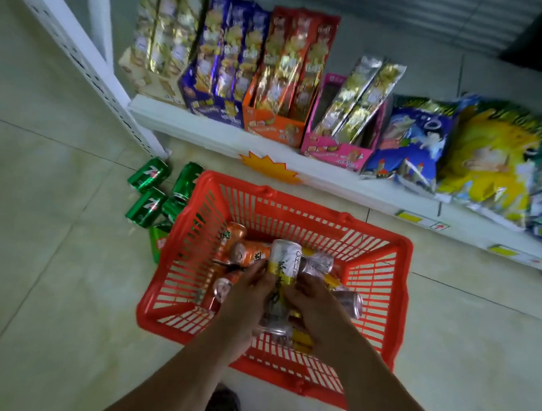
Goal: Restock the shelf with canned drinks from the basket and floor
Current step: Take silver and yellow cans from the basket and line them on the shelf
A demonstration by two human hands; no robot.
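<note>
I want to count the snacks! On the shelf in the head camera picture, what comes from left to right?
Gold packs → purple box → orange box → pink box → blue bag → yellow bag.

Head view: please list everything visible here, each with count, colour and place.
basket: one, red plastic, on the floor before the shelf
white-and-yellow can: one, held over the basket
orange cans: at least two, left inside the basket
other cans: several, silver and yellow, in the basket, count unclear
green cans: at least four, on the floor left of the basket
shelf: one, white, low
snack boxes: four, beige, blue, orange, pink, left on the shelf
snack bags: several, blue, yellow, teal, right on the shelf
left hand: grips the can
right hand: grips the can
</note>
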